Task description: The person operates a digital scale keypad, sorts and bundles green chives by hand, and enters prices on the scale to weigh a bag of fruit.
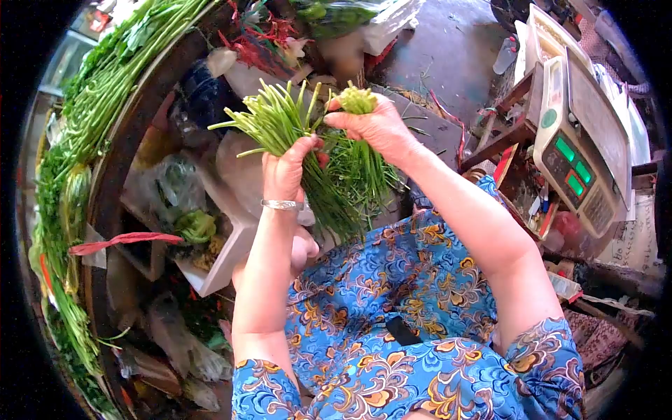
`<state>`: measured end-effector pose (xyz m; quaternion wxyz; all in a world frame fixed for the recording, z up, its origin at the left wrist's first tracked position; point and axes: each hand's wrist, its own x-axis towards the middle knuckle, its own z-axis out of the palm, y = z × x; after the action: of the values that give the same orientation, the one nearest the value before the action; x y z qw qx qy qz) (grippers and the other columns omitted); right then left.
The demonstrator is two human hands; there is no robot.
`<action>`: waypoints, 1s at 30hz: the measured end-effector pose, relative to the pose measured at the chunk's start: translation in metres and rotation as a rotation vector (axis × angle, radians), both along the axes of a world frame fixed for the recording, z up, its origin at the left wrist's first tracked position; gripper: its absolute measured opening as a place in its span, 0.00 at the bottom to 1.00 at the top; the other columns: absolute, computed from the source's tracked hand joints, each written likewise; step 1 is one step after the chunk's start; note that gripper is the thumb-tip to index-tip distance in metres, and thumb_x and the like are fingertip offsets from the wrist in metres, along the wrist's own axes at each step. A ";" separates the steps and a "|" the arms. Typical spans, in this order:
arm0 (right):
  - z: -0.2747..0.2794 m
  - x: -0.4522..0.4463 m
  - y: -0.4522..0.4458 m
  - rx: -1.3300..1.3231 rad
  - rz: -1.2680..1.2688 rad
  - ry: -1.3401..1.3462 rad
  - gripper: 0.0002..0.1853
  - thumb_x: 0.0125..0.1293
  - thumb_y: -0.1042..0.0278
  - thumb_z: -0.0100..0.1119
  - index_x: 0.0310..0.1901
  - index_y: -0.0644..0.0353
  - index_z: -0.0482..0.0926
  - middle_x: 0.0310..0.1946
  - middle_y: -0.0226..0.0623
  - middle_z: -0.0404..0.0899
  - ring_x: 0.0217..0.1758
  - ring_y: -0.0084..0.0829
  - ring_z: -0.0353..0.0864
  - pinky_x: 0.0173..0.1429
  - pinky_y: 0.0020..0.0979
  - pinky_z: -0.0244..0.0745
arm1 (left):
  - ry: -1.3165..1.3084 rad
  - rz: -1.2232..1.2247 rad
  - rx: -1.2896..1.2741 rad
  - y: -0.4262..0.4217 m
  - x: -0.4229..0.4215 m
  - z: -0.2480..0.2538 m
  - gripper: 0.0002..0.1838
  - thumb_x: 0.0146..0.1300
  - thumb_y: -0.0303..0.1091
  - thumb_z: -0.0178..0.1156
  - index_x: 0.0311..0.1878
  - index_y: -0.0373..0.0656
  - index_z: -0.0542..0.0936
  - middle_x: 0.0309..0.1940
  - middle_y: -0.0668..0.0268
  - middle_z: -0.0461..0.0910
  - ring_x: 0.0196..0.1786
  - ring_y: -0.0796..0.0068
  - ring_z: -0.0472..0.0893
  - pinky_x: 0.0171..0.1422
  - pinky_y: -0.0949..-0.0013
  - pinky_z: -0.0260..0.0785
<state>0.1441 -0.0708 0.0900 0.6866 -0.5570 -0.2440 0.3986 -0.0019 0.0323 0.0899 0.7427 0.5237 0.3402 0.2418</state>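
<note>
My left hand [285,168] is closed round a loose bunch of chives [280,119], whose pale cut ends fan out above my fist and whose dark green leaves hang down. Beside it, my right hand [378,133] grips a smaller bunch of chives [358,100], its cut ends packed evenly together. The thumb and index finger of this hand come close to the stems in the left. Where the leaves of both bunches hang side by side over my lap, I cannot separate them clearly.
On the left, a curved ledge carries long green-stemmed vegetables [98,126]. A red tie [126,241] crosses its edge. White foam box pieces [227,259] and plastic bags [171,192] lie below. At right stands a digital scale [581,147] above a wooden drawer [507,129].
</note>
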 end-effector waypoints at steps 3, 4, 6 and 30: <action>-0.003 -0.004 0.004 0.112 0.057 0.002 0.08 0.56 0.72 0.68 0.38 0.60 0.80 0.30 0.24 0.79 0.31 0.15 0.74 0.36 0.23 0.70 | -0.057 -0.020 -0.018 -0.005 0.004 -0.001 0.10 0.54 0.29 0.64 0.39 0.36 0.78 0.27 0.61 0.80 0.23 0.71 0.79 0.27 0.70 0.73; -0.003 -0.004 0.005 0.098 0.031 -0.013 0.07 0.57 0.74 0.66 0.37 0.60 0.79 0.30 0.24 0.79 0.32 0.16 0.74 0.38 0.24 0.71 | -0.056 -0.019 -0.018 -0.004 0.004 -0.003 0.11 0.54 0.30 0.65 0.38 0.36 0.78 0.26 0.62 0.80 0.23 0.71 0.79 0.27 0.70 0.73; -0.005 -0.001 0.007 0.073 0.003 -0.056 0.05 0.58 0.73 0.65 0.35 0.60 0.78 0.29 0.24 0.79 0.32 0.16 0.74 0.36 0.24 0.71 | -0.082 -0.001 0.020 -0.006 0.005 0.000 0.06 0.55 0.28 0.62 0.34 0.36 0.78 0.25 0.63 0.79 0.23 0.70 0.78 0.27 0.68 0.72; 0.008 0.020 -0.009 0.078 -0.070 0.006 0.08 0.60 0.66 0.67 0.34 0.59 0.80 0.22 0.22 0.74 0.22 0.15 0.69 0.28 0.19 0.64 | 0.011 0.013 0.012 -0.001 0.000 -0.002 0.07 0.54 0.29 0.64 0.32 0.35 0.79 0.23 0.62 0.79 0.21 0.73 0.77 0.24 0.71 0.71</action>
<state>0.1643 -0.0797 0.0983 0.7219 -0.5369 -0.2375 0.3663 -0.0015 0.0318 0.0882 0.7362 0.5272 0.3461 0.2456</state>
